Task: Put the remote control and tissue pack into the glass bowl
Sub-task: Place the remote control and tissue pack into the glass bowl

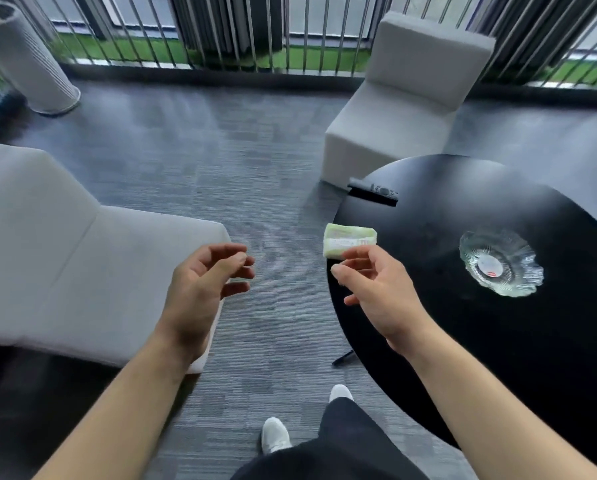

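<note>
A pale green tissue pack [349,239] lies at the left edge of the round black table [497,341]. My right hand [376,289] hovers just in front of it, fingers apart, fingertips close to its near edge; whether they touch is unclear. A black remote control [373,192] rests at the table's far left edge. The fluted glass bowl [501,263] stands empty further right on the table. My left hand [203,289] floats over the floor beside the sofa with loosely curled fingers and holds nothing.
A grey sofa [65,254] stands at the left, a grey chair [404,98] behind the table. A tall ribbed grey cylinder [23,60] is at the back left before a metal railing [255,29]. Grey carpet [220,150] lies between. My legs and white shoes show below.
</note>
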